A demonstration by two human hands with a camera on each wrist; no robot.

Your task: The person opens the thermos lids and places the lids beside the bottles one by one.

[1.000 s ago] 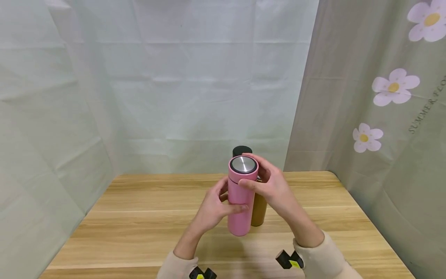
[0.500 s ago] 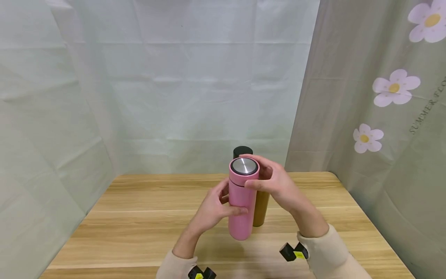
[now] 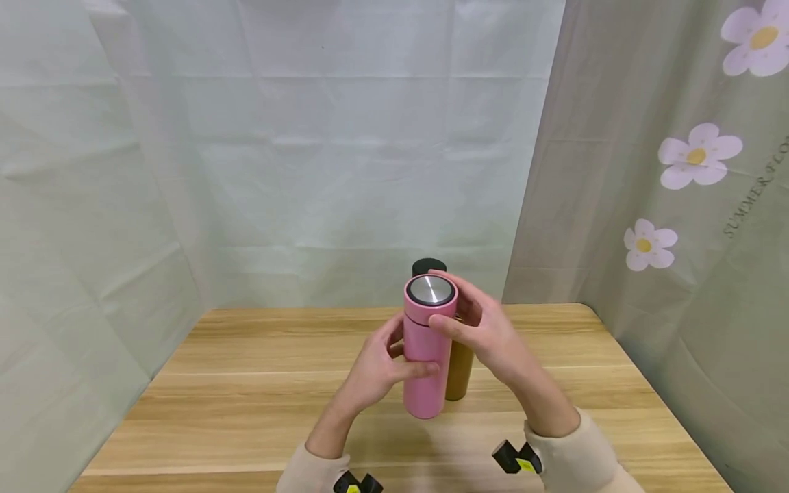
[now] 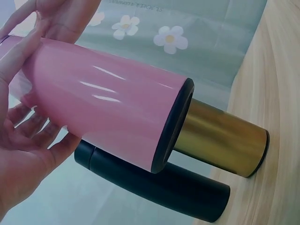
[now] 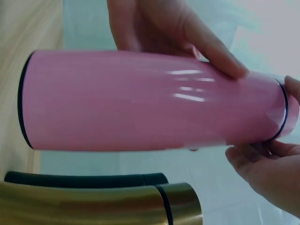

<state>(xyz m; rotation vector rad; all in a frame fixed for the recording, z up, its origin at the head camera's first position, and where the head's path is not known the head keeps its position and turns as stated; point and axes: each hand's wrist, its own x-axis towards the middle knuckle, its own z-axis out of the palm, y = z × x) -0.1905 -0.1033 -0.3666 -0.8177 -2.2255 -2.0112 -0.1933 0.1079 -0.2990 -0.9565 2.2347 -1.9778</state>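
Note:
A pink thermos (image 3: 425,383) with a silver-topped lid (image 3: 431,290) is held upright over the table, tilted slightly. My left hand (image 3: 377,370) grips its body from the left, thumb across the front. My right hand (image 3: 487,332) holds the lid, its thumb on the near side and fingers round the far side. In the left wrist view the dark base (image 4: 174,126) of the pink thermos shows clear of the table. Behind it stand a gold thermos (image 3: 459,373) and a black thermos (image 3: 428,266), both partly hidden by the pink one and my right hand.
The wooden table (image 3: 259,390) reaches back to a pale green curtain (image 3: 357,164). On the right hangs a curtain side printed with flowers (image 3: 696,156). Black devices (image 3: 518,457) sit at both sleeve cuffs.
My right hand shifted slightly right and toward me round the lid, then partly back. The pink thermos dipped nearer and returned. My left hand kept its grip.

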